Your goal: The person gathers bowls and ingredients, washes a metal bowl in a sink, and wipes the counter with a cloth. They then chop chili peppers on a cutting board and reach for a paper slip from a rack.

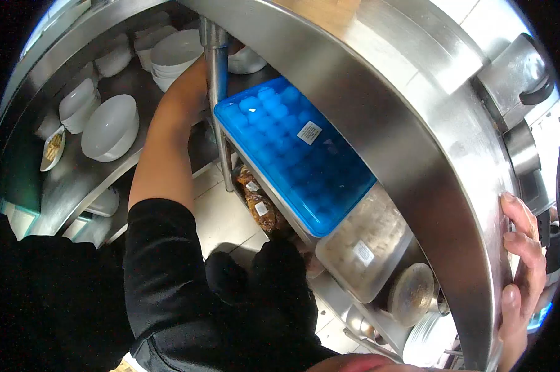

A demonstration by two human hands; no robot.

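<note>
My left hand (198,75) reaches deep onto a shelf, partly behind a steel post (216,80). Its fingers are hidden, next to a stack of white bowls (178,53) and another rounded bowl (247,61). At the right, my right hand (523,251) rests on the outer edge of the steel counter (441,167), fingers apart, holding nothing. Between my arms, a blue-lidded container (280,149) with round items inside sits on a lower shelf. Beside it is a clear-lidded tub (363,242) with a white label.
More white bowls (110,128) and a small dish of food (53,149) stand at the left. Below are bagged brown food (259,201), a round lid (411,294) and stacked plates (429,340). Metal containers (520,149) line the far right.
</note>
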